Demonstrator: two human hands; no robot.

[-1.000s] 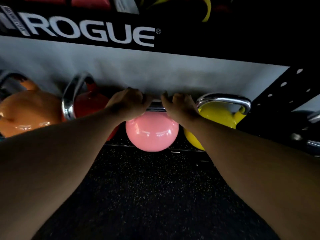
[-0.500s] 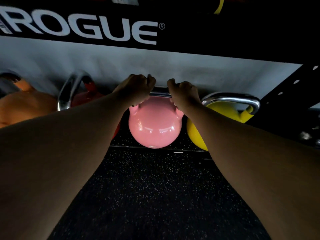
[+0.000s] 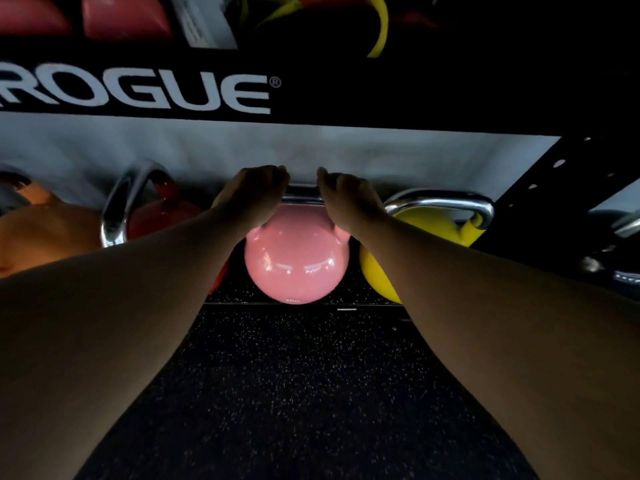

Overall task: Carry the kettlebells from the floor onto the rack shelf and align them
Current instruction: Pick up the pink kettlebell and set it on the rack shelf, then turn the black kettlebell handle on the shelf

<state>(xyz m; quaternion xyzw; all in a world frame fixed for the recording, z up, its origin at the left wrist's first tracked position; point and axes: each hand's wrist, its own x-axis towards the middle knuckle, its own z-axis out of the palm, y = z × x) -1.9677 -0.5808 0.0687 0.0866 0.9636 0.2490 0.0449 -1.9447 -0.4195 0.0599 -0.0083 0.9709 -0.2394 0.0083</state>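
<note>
A glossy pink kettlebell (image 3: 296,258) sits on the low black rack shelf (image 3: 304,305), between a red kettlebell (image 3: 156,216) and a yellow kettlebell (image 3: 433,223). My left hand (image 3: 252,195) and my right hand (image 3: 349,199) are both wrapped over the ends of its steel handle (image 3: 302,199), thumbs nearly meeting above it. An orange kettlebell (image 3: 45,233) stands at the far left of the same shelf. My forearms hide parts of the red and yellow bells.
A black rack beam with white lettering (image 3: 138,88) runs overhead, with more gear stored above it. A perforated black upright (image 3: 554,188) stands to the right, steel handles (image 3: 623,230) beyond it. Speckled black rubber floor (image 3: 298,393) lies below the shelf.
Both hands moved back and up with the handle, so the pink bell's body and handle horns now show in full. The bell stands more upright on the shelf.
</note>
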